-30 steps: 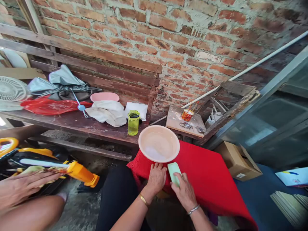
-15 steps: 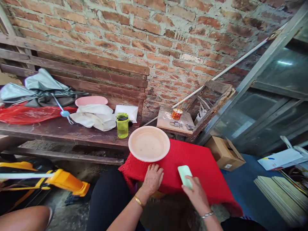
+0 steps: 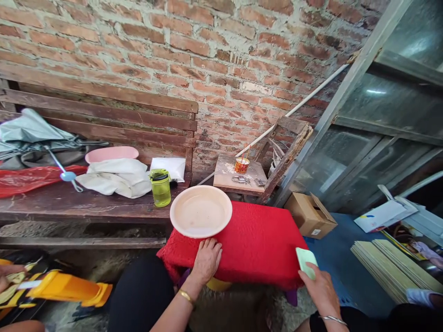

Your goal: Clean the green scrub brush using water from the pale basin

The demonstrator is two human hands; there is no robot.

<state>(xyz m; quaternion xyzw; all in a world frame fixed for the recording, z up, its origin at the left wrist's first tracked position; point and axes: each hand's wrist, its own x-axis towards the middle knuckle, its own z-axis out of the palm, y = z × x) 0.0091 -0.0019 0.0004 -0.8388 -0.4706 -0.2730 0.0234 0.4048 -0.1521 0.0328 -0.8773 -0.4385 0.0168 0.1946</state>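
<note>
My left hand (image 3: 207, 260) lies with fingers extended on the front of the red cloth (image 3: 258, 230), just below a pale pink basin (image 3: 201, 230). The shallow basin rests on the cloth's left part and seems to hold some clear water. My right hand (image 3: 321, 286) grips a flat, pale green sponge (image 3: 306, 259) with rounded corners, at the right edge of the cloth. Fingers wrap its lower end, and the upper part sticks out. The cloth covers a low table whose top is hidden.
A wooden bench (image 3: 104, 205) at left bears a green water bottle (image 3: 161, 186), white cloth and an umbrella. Behind stands a small board (image 3: 221, 177) with a red cup (image 3: 241, 165). A cardboard box (image 3: 308, 216) sits right. Another person's hand (image 3: 10, 274) shows near a yellow object (image 3: 69, 287).
My right hand has moved right with the sponge, from over the cloth to its right edge. The cloth's front right corner no longer sticks out. The view has shifted right.
</note>
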